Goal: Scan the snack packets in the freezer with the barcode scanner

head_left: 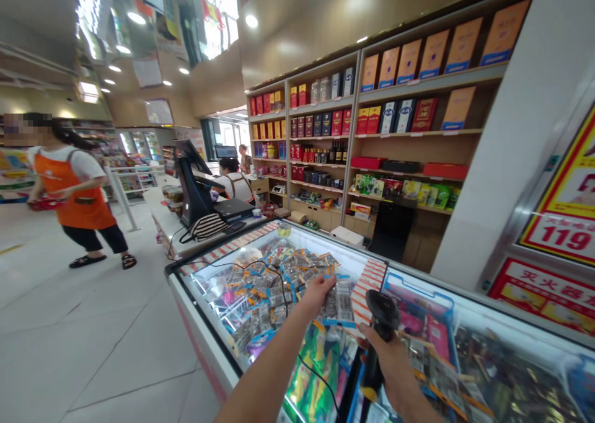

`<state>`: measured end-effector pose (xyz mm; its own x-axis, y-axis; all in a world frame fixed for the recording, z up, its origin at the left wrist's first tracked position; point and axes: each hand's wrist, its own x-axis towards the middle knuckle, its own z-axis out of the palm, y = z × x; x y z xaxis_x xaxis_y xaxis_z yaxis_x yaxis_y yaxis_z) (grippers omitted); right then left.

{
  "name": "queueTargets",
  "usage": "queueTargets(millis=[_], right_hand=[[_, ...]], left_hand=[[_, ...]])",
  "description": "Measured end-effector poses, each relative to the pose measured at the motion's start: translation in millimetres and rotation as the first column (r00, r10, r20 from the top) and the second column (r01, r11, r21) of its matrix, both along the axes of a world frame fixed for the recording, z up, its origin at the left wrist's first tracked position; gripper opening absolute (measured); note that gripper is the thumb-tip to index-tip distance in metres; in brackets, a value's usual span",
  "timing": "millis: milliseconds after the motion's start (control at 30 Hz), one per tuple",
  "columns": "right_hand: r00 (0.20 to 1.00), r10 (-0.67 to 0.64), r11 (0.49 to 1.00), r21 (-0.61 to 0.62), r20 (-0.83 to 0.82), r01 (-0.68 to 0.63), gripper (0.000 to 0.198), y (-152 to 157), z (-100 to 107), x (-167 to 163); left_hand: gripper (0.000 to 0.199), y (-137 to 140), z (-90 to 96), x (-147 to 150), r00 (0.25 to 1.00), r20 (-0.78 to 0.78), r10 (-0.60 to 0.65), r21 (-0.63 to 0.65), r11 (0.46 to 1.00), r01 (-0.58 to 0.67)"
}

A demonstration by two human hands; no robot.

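Note:
My left hand [317,294] is closed on the edge of a clear snack packet [344,300] with blue borders, held above the glass-topped case [207,331]. Wrapped round the handle of a black handheld barcode scanner [382,311] is my right hand [388,358], just to the right of the packet. Its thumb is close to the packet's lower corner; whether they touch I cannot tell. A pile of similar small packets [269,274] with blue and orange edges lies below and beyond my left hand. A thin black cable [317,373] trails across the case.
A checkout counter with a black register screen [190,187] and a striped bag [208,226] stands beyond the case. One person sits there; another in an orange apron [74,187] is at left. Shelves of boxes [325,124] line the back wall; red signs [542,293] are at right.

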<state>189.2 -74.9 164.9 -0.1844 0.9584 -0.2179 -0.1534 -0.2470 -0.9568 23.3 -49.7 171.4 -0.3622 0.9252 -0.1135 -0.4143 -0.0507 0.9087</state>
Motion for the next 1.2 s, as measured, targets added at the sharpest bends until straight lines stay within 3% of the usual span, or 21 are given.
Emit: queueTargets(millis=[100,233,300,400,500,567,900,1200], right_hand=[[0.997,-0.057,0.996,-0.074,-0.048,0.053,0.034,2,-1,-10],[0.991,-0.116,0.993,-0.001,-0.067,0.116,0.028,6,4,-12],[0.995,-0.079,0.997,-0.012,-0.062,0.079,0.029,6,8,-6],[0.995,0.08,0.994,-0.075,-0.057,-0.084,0.027,1,12,10],[0.957,0.291,0.947,-0.138,-0.024,-0.291,0.035,-8,15,26],[0.932,0.36,0.919,-0.158,-0.03,-0.36,0.039,-14,19,31],[0.925,0.373,0.921,-0.145,0.071,-0.361,0.041,-29,38,24],[0.921,0.389,0.906,-0.173,-0.013,-0.385,0.039,-34,37,30]], left_hand=[[0.035,0,-0.3,32,0.998,0.03,-0.059,0.038,0.998,0.057],[0.035,-7,-4.0,46,0.988,0.076,-0.133,0.051,0.99,0.13],[0.034,-6,-4.1,35,0.993,0.092,-0.07,0.046,0.997,0.066],[0.029,-1,0.2,0,0.994,0.101,0.044,0.019,0.999,-0.047],[0.022,1,5.7,-31,0.993,0.09,0.077,-0.026,0.997,-0.075],[0.017,0,6.7,-43,0.994,0.083,0.075,-0.049,0.996,-0.071],[0.01,3,-4.1,-49,0.988,0.106,0.109,-0.091,0.991,-0.099],[0.026,9,-4.3,-52,0.975,0.124,0.184,-0.14,0.976,-0.166]])
